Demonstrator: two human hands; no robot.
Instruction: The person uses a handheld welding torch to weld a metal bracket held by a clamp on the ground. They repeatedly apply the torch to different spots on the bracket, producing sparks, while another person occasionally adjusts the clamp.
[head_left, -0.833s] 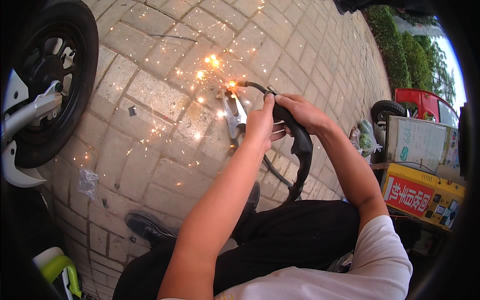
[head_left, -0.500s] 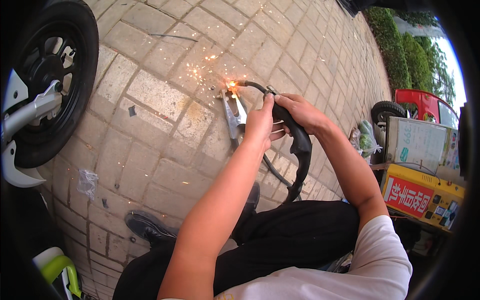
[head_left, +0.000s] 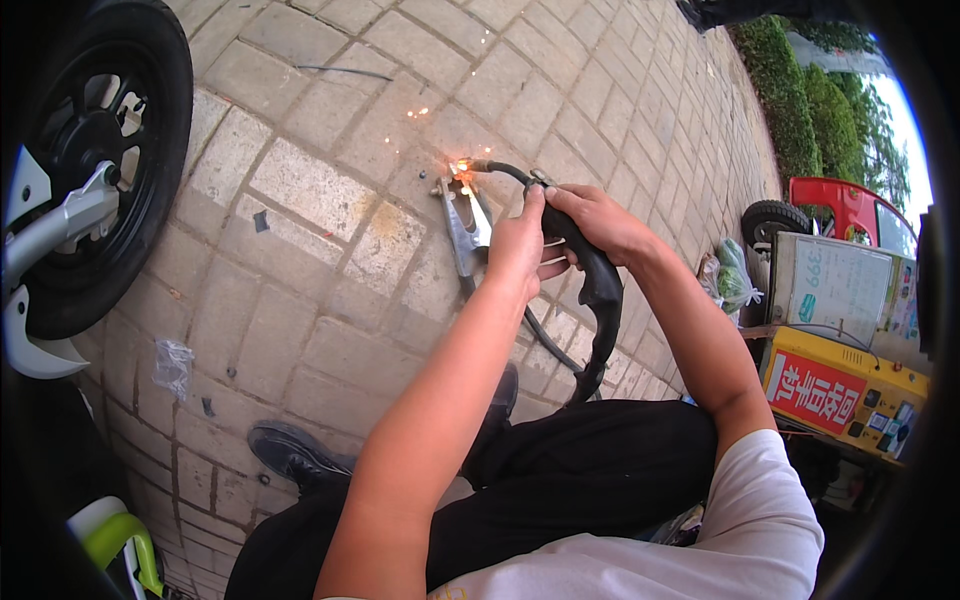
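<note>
My left hand (head_left: 521,243) and my right hand (head_left: 603,224) are both closed around the black handle of a welding torch (head_left: 600,279). The torch's curved neck points left, and its nozzle tip glows orange with sparks (head_left: 462,166) beside it. Right under the glow are the jaws of a silver metal welding clamp (head_left: 464,238), lying on the paving. A black cable (head_left: 548,341) runs from the clamp's lower end toward my legs. The exact contact point at the tip is hidden by the glare.
A black wheel (head_left: 105,160) with a silver fork stands at left. Crumpled clear plastic (head_left: 173,367) and a thin wire (head_left: 346,72) lie on the paving bricks (head_left: 310,180). My black shoe (head_left: 295,448) is below. At right stand a yellow machine (head_left: 850,395) and a bagged green item (head_left: 735,277).
The sparks have thinned from a wide spray to a few near the torch tip. Both hands keep their grip on the torch in nearly the same place.
</note>
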